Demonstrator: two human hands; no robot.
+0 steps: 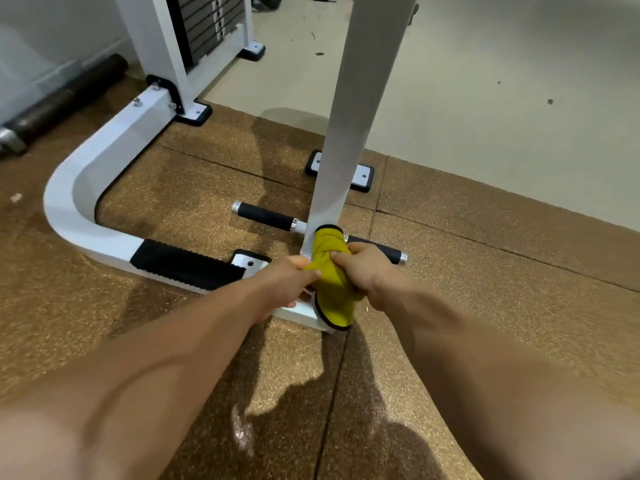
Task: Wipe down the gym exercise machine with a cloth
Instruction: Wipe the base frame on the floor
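Both bare forearms reach forward from the bottom edge, over brown speckled rubber floor tiles (194,188) with dark seams and a wet-looking sheen. Left hand (282,285) and right hand (363,271) are each closed on the yellow cloth (334,292), pinching it from opposite sides; its black-trimmed lower end hangs over the end of the white base rail (114,237). The cloth's upper end touches the foot of the white upright post (349,109), where two black foam-covered pegs (265,216) with chrome tips stick out to either side. A black ribbed tread pad (187,265) sits on the rail, which curves back toward the weight stack (207,26) in its white frame. A dark barbell (65,95) lies at far left by the wall. Beyond the tiles is pale, scuffed concrete floor (485,81).
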